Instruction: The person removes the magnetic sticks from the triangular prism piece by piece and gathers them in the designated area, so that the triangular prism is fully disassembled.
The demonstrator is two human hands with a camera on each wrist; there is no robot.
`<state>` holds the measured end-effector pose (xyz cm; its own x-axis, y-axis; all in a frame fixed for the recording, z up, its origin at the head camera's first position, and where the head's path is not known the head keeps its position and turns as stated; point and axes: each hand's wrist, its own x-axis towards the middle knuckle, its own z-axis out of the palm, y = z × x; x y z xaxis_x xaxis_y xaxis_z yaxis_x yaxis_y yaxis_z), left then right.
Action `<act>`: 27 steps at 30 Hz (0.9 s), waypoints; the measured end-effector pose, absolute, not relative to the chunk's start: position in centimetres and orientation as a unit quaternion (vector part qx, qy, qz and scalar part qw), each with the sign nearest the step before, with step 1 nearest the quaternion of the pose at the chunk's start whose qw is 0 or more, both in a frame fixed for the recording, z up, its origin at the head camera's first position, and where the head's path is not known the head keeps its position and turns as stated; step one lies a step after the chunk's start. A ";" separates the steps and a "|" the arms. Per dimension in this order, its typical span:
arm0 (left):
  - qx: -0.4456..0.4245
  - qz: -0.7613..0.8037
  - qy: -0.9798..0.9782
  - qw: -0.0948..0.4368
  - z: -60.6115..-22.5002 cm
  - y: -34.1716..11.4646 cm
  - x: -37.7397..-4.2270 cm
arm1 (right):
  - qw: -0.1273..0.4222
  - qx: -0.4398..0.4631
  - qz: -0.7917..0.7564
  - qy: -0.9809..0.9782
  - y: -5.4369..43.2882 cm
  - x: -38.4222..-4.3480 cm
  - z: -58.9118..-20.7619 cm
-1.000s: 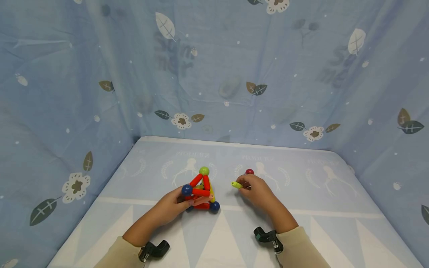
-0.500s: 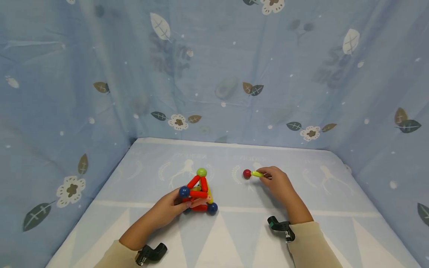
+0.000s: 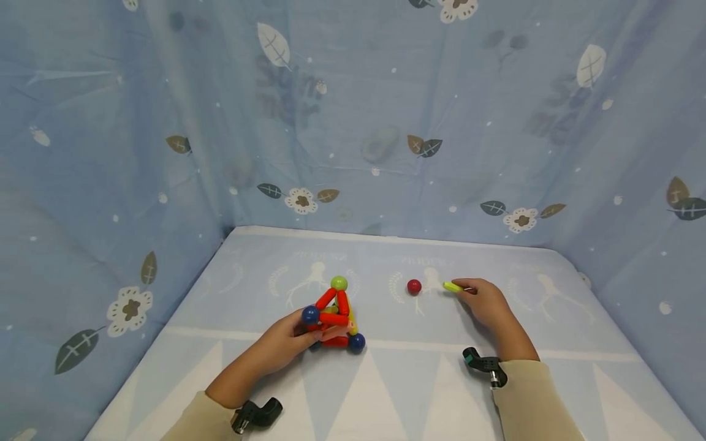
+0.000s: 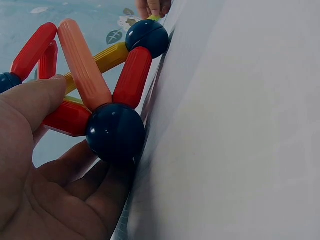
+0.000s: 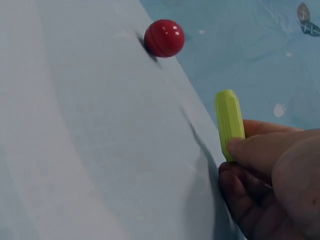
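My left hand (image 3: 284,343) grips a frame of magnetic rods and balls (image 3: 333,319) at its left side. In the left wrist view the thumb lies across the rods, with fingers under a dark blue ball (image 4: 116,133). Red rods (image 4: 133,77), a salmon rod (image 4: 84,65) and a yellow rod (image 4: 111,57) join the balls, and a lime-green ball (image 3: 339,283) tops the frame. To the right, my right hand (image 3: 488,304) pinches a yellow-green magnetic rod (image 5: 230,122) between thumb and fingers. Its free end points left, apart from a red ball (image 5: 164,38) on the table.
A pale, patterned cloth covers the table (image 3: 386,392). Blue printed curtains (image 3: 353,122) hang behind it and at both sides. Each wrist wears a small black camera mount, such as the right one (image 3: 485,361).
My right hand has moved right with the yellow-green rod. Half a second ago the rod's end was at the red ball; now a gap separates them. The left hand keeps its hold on the frame.
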<state>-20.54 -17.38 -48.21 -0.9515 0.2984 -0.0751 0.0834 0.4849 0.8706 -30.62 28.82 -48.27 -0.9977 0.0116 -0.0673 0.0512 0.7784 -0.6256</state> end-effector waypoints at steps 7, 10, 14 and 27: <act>0.117 0.497 0.853 0.109 -48.1 -17.3 -20.6 | 0.019 0.016 -0.349 0.937 29.0 -30.7 -49.3; 0.113 0.502 0.850 0.112 -48.0 -17.3 -20.6 | 0.012 0.025 -0.359 0.933 28.7 -30.8 -49.5; 0.122 0.514 0.841 0.116 -48.2 -17.3 -20.6 | 0.012 0.037 -0.361 0.932 28.6 -30.9 -49.5; 0.109 0.504 0.848 0.124 -48.5 -17.3 -20.8 | 0.016 0.046 -0.351 0.935 28.1 -31.0 -49.7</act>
<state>-20.83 -17.30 -48.48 -0.9454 0.3099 -0.1008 0.0595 0.4683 0.8815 -30.99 28.12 -49.75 -0.9952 0.0757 -0.0616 0.0975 0.7489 -0.6555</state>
